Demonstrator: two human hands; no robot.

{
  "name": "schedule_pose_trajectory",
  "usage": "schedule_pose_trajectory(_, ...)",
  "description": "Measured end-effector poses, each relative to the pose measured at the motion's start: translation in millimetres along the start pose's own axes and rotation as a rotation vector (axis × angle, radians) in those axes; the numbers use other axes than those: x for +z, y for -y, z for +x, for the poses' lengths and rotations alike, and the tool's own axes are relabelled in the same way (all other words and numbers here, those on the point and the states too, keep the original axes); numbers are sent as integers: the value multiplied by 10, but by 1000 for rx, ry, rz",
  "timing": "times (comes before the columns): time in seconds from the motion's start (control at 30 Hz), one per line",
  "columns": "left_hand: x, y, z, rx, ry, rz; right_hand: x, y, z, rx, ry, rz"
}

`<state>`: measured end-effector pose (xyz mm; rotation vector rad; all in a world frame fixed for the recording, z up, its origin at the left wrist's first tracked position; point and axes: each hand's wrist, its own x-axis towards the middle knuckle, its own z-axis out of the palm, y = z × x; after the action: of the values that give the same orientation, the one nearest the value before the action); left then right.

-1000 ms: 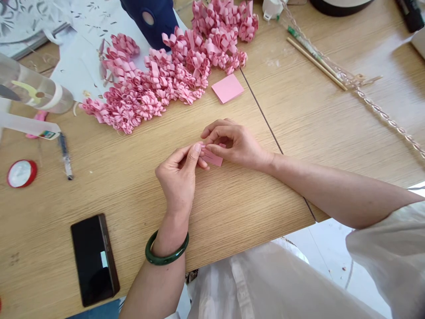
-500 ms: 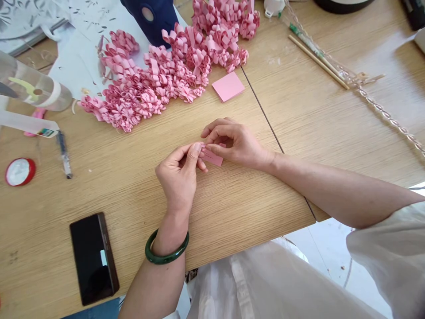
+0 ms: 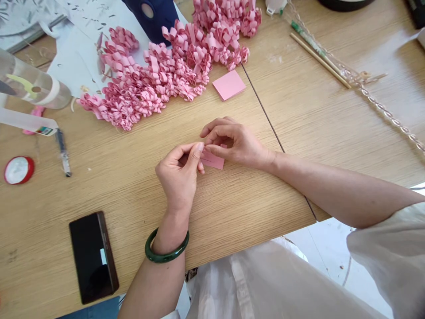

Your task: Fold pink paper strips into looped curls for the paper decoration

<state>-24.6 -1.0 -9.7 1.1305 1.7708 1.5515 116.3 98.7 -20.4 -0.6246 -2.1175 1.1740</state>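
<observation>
A small pink paper piece (image 3: 215,161) with slits cut into it is held between my hands above the table. My left hand (image 3: 181,170) is closed, thumb and forefinger pinching one end of the paper. From the right, my right hand (image 3: 237,144) meets it, thumb and fingertips pinched at the paper's cut edge. The fingers hide part of the slits and the pinched end. Just beyond my hands lies a flat stack of pink paper (image 3: 229,85). A heap of curled pink paper flowers (image 3: 159,79) spreads behind to the left.
On the left are a phone (image 3: 93,257), a red-rimmed tape roll (image 3: 19,170), a capped pen (image 3: 63,153) and a clear plastic bottle (image 3: 33,82). A dark blue cup (image 3: 152,20) stands behind the flowers. At right lie a thin stick (image 3: 320,60) and a twisted cord (image 3: 388,113).
The pink paper has tilted slightly and its free corner sits a little lower. Both hands stay pinched in nearly the same place; the view has shifted slightly.
</observation>
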Motion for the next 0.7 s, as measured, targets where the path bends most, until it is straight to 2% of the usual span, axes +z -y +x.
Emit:
schedule_pose_trajectory(0.53, 2, -11, 12, -29, -14, 17, 3, -31, 12, -43, 6, -28)
schedule_pose_trajectory(0.7, 4, -33, 10, -31, -35, 4, 8, -41, 24, 1, -22, -21)
